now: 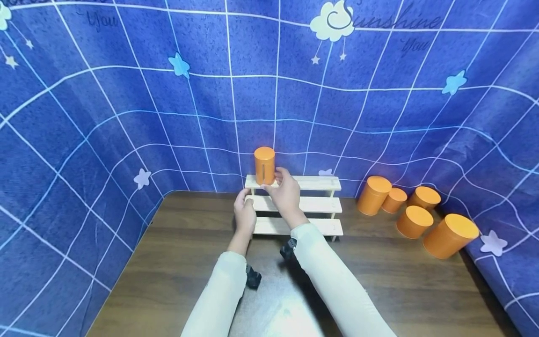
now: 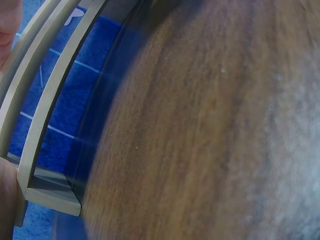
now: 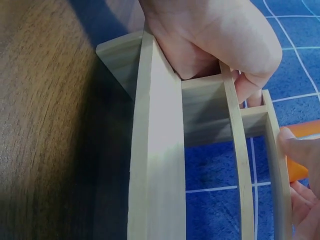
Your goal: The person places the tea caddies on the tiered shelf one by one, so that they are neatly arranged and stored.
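A three-tier pale wooden shelf stands on the table against the cloth backdrop. On the left end of its top tier an orange canister stands upright, with a dark vertical line down its front. My right hand holds this canister low on its right side, thumb in front. In the right wrist view only part of the canister shows beyond the top tier. My left hand grips the shelf's left end. Seen from the right wrist, the left hand has its fingers curled round the side frame.
Several orange lidded canisters of different sizes stand at the right of the table, among them a tall canister, a small canister and a large canister. A blue gridded cloth hangs behind the brown wooden table.
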Demonstrator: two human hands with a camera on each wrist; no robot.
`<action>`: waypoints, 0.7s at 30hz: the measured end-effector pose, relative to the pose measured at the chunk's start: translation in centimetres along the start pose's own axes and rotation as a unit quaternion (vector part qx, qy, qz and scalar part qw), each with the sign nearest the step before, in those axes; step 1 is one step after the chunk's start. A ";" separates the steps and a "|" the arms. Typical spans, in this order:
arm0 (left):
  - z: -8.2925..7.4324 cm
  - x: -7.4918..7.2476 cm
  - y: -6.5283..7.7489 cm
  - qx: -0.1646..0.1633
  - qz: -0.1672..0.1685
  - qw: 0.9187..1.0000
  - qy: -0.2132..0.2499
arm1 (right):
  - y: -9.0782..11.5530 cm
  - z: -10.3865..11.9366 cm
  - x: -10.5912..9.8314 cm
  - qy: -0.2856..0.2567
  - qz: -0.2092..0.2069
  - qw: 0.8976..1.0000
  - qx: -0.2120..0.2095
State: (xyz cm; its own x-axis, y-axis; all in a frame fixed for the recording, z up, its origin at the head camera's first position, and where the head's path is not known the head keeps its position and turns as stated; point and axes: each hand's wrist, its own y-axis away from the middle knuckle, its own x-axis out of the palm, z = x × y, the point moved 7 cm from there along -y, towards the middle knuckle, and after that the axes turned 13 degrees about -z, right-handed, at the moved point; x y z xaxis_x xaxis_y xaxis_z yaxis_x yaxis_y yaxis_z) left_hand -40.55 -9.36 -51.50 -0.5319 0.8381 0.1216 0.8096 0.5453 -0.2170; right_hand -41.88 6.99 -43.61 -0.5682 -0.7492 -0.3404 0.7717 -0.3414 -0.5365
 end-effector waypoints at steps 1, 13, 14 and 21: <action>0.0 0.0 0.0 0.002 0.000 1.000 -0.001 | 0.0 0.1 0.0 0.000 -0.001 1.000 -0.002; -0.3 -0.2 -0.2 0.006 -0.007 1.000 0.013 | 1.0 0.7 0.0 -0.057 0.015 0.996 -0.067; -0.3 -0.2 -0.2 0.006 -0.007 1.000 0.016 | 1.2 0.5 -0.2 -0.075 0.012 0.995 -0.063; -0.2 -0.2 0.1 0.001 -0.008 1.000 0.009 | 2.4 -0.4 -2.4 -0.192 -0.042 0.979 -0.050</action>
State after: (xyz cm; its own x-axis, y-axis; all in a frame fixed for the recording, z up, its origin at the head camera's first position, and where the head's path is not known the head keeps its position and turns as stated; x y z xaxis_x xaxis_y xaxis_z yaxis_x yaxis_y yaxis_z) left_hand -40.34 -9.44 -51.36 -0.5399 0.8296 0.1423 0.8008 0.5583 -0.2168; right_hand -38.78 8.24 -44.36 -0.4642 -0.8857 0.0127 0.6845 -0.3677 -0.6295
